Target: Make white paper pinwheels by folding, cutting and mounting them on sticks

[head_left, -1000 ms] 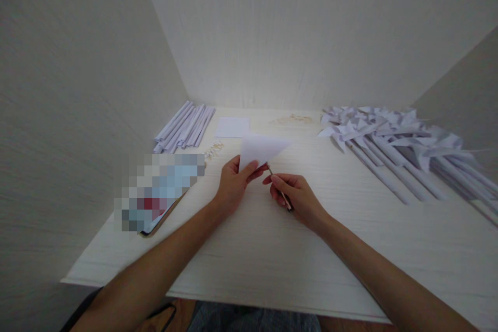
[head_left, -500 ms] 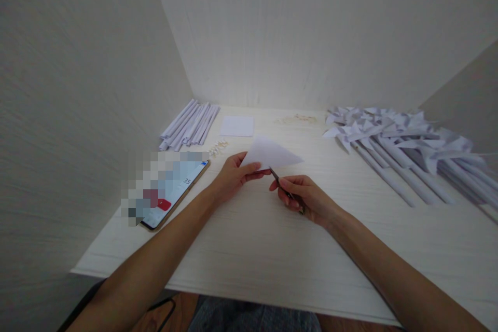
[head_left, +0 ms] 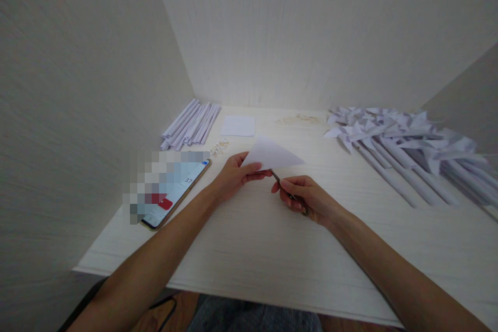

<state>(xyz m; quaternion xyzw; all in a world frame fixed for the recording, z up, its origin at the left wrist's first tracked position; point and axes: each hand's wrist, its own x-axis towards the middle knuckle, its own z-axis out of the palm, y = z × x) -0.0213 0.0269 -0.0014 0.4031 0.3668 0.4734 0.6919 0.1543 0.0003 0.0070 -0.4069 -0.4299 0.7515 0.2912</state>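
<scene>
My left hand (head_left: 237, 174) is closed on a white sheet of paper (head_left: 272, 154) folded into a triangle, thumb on top and fingers beneath. The sheet is held up over the table, its sharp corner pointing right. In my right hand (head_left: 301, 194) is a pair of slim dark scissors (head_left: 286, 189), largely covered by the fingers. Their tip meets the lower edge of the paper, close to my left fingertips. Whether the blades are apart is too small to tell.
Rolled paper sticks (head_left: 192, 124) lie at the back left, beside a white paper square (head_left: 237, 126) and small pale bits (head_left: 220, 147). A phone (head_left: 179, 194) rests left of my forearm. Paper pinwheels on sticks (head_left: 400, 150) are heaped at the right. Walls enclose the white table (head_left: 249, 249).
The scissors have shifted slightly at the paper's lower edge, and their tip looks less dark. Both hands stay almost in place. The number on the phone went from 35 to 37.
</scene>
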